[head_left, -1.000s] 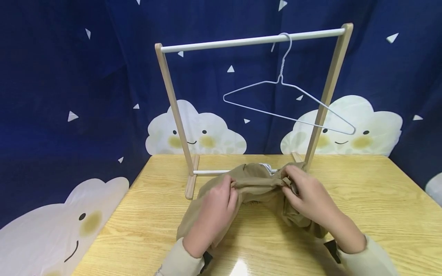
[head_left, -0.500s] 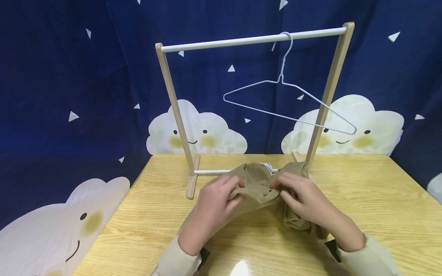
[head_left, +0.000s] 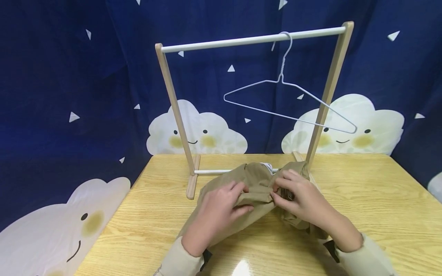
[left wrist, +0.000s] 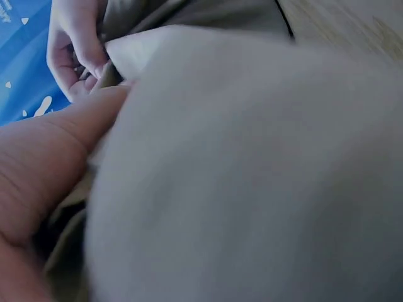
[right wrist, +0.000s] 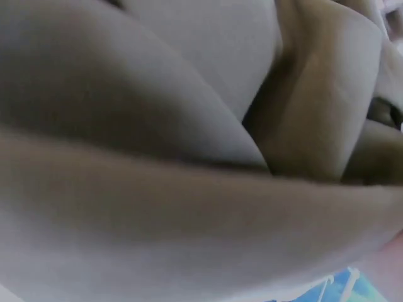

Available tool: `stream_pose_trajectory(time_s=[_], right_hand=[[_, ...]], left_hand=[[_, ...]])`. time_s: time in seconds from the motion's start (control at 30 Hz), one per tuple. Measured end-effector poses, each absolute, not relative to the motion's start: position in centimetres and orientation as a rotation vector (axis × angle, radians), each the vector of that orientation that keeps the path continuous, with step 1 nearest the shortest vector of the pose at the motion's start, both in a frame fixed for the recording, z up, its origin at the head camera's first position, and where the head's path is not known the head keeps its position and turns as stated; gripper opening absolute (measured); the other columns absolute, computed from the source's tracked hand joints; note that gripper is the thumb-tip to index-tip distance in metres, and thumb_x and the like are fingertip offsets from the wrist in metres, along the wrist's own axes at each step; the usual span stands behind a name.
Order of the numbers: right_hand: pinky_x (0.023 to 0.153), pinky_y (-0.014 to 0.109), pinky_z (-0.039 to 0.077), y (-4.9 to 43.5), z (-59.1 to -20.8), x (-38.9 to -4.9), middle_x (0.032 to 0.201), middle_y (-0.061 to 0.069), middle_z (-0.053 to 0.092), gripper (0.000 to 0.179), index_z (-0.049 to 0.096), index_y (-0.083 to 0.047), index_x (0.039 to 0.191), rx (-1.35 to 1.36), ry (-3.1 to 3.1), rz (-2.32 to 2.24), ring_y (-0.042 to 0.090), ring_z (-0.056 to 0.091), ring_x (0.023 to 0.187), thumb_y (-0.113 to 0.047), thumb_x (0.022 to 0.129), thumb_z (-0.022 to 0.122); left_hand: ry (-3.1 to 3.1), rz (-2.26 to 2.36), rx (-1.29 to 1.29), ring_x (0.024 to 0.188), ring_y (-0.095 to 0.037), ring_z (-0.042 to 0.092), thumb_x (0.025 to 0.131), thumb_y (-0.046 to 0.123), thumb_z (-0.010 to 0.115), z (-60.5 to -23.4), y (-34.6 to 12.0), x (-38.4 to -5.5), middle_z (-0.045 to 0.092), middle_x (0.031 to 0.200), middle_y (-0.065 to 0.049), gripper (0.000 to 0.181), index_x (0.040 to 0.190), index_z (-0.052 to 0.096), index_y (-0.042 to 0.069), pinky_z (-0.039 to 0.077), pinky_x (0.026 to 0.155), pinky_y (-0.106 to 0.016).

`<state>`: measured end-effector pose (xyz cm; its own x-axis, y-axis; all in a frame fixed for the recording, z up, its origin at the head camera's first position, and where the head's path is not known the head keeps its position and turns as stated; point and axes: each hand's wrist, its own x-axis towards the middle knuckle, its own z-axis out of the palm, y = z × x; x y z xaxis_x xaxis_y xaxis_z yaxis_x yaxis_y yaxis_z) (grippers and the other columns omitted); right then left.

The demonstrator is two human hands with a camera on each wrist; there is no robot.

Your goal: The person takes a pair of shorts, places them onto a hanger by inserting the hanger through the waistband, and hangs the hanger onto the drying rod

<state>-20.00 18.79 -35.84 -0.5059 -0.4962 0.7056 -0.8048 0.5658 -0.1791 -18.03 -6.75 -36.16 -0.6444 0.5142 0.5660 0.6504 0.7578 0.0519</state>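
Observation:
A crumpled khaki garment is bunched up between my two hands at the foot of the rack. My left hand has its fingers curled over the cloth's near left edge, with a fold running between fingertips and thumb. On the other side my right hand pinches a gathered part of the garment between thumb and fingers. Blurred cloth fills most of the left wrist view, the left thumb lying against it. Thick folds cover the right wrist view and hide most of that hand.
Behind the garment stands a wood-and-white rack. A white wire hanger hangs from its top bar, right of middle. A white looped cord shows behind the cloth. All stands on a wooden table before a blue cloud-print curtain.
The cloth edge stretched between my hands has gone slack and folded forward. My left hand has shifted slightly right, and my right hand has regripped a little farther left.

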Motion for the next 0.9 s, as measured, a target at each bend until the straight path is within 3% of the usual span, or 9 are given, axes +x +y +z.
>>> stream_pose_trajectory(time_s=[0.2,0.33,0.43,0.57,0.63,0.7,0.77,0.9], right_hand=[[0.077,0.041,0.038,19.5,-35.7,-20.3,0.102,-0.006,0.063,0.024,0.059,-0.024,0.082,1.015,-2.255,0.615,0.016,0.055,0.098,-0.005,0.078,0.073],[0.086,0.045,0.043,19.2,-35.8,-20.2,0.1,-0.007,0.068,0.02,0.064,-0.019,0.094,1.084,-2.255,0.591,0.014,0.062,0.096,-0.005,0.085,0.075],[0.088,0.038,0.048,18.8,-35.6,-20.0,0.093,-0.01,0.066,0.027,0.064,-0.014,0.1,1.173,-2.209,0.669,0.009,0.063,0.088,0.009,0.086,0.069],[0.075,0.023,0.05,18.3,-35.5,-19.4,0.092,-0.008,0.061,0.044,0.064,-0.012,0.108,1.292,-2.196,0.794,0.006,0.056,0.082,0.024,0.083,0.057],[0.072,0.019,0.048,18.0,-35.5,-19.0,0.094,-0.009,0.057,0.044,0.062,-0.015,0.118,1.31,-2.258,0.839,0.003,0.053,0.082,0.018,0.088,0.059],[0.072,0.02,0.048,17.8,-35.5,-18.6,0.098,-0.011,0.056,0.038,0.059,-0.019,0.126,1.314,-2.322,0.846,0.001,0.052,0.083,0.0,0.094,0.066],[0.074,0.02,0.049,17.6,-35.6,-18.4,0.107,-0.013,0.058,0.042,0.056,-0.023,0.132,1.323,-2.362,0.839,0.0,0.053,0.086,-0.019,0.094,0.073],[0.077,0.019,0.048,17.9,-35.5,-18.7,0.111,-0.009,0.058,0.037,0.062,-0.019,0.125,1.327,-2.271,0.8,0.002,0.053,0.089,-0.011,0.091,0.073]], left_hand=[[-2.465,-0.389,-0.894,0.065,-0.009,0.056,0.087,0.026,0.08,-36.3,-6.5,-17.9,0.058,0.072,0.007,0.02,0.084,0.061,0.019,0.048,0.052,-0.027],[-2.441,-0.499,-0.894,0.063,-0.008,0.053,0.089,0.021,0.076,-36.1,-5.9,-17.4,0.057,0.072,0.006,0.017,0.087,0.06,0.018,0.046,0.052,-0.025],[-2.393,-0.546,-0.873,0.062,-0.008,0.051,0.09,0.02,0.075,-36.0,-5.6,-17.1,0.057,0.071,0.006,0.015,0.089,0.06,0.018,0.045,0.051,-0.025],[-2.329,-0.559,-0.883,0.061,-0.006,0.05,0.088,0.017,0.075,-35.9,-5.4,-17.0,0.058,0.07,0.008,0.012,0.091,0.064,0.018,0.044,0.051,-0.023],[-2.309,-0.575,-0.901,0.061,-0.004,0.049,0.088,0.015,0.075,-35.9,-5.4,-17.1,0.058,0.07,0.008,0.011,0.093,0.065,0.018,0.044,0.051,-0.021],[-2.289,-0.595,-0.919,0.06,-0.003,0.046,0.086,0.012,0.076,-36.0,-5.3,-17.1,0.058,0.07,0.008,0.013,0.094,0.066,0.017,0.041,0.051,-0.018],[-2.268,-0.607,-0.929,0.059,-0.003,0.044,0.085,0.011,0.076,-36.0,-5.3,-17.1,0.056,0.068,0.008,0.015,0.094,0.066,0.016,0.038,0.05,-0.017],[-2.23,-0.624,-0.941,0.06,-0.004,0.044,0.084,0.015,0.079,-36.0,-5.3,-17.1,0.056,0.069,0.009,0.018,0.096,0.065,0.017,0.036,0.049,-0.017]])
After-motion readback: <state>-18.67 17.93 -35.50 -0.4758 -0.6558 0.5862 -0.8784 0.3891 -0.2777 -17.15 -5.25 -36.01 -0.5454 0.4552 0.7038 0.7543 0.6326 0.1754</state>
